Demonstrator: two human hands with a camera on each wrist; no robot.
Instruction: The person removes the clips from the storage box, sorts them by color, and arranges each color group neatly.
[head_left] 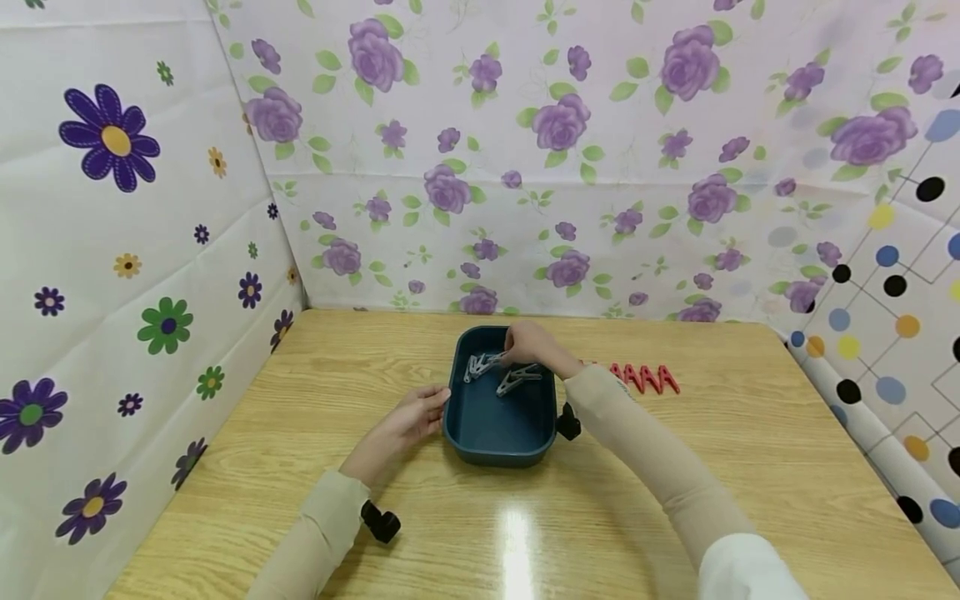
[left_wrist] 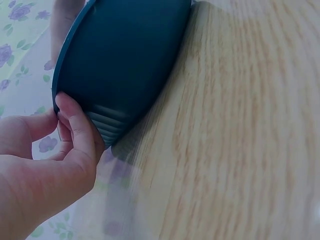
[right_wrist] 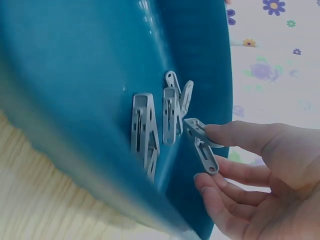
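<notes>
A dark blue plastic bin [head_left: 498, 454] stands on the table with several grey clothespins [head_left: 517, 381] lying inside, towards its far end. My left hand [head_left: 411, 414] holds the bin's left side. In the left wrist view the thumb and fingertips [left_wrist: 70, 107] pinch at its rim. Over the far right part of the bin, my right hand [head_left: 528, 343] reaches in. Seen from the right wrist, it pinches one grey clothespin [right_wrist: 204, 145] between thumb and fingers, close to the bin wall and beside the other clothespins [right_wrist: 144, 125].
Red clothespins [head_left: 648, 379] stand in a row on the wooden table [head_left: 750, 433] to the right of the bin, partly hidden by the right forearm. A flowered cloth [head_left: 450, 192] hangs behind the table's far edge, and patterned cloths hang at both sides.
</notes>
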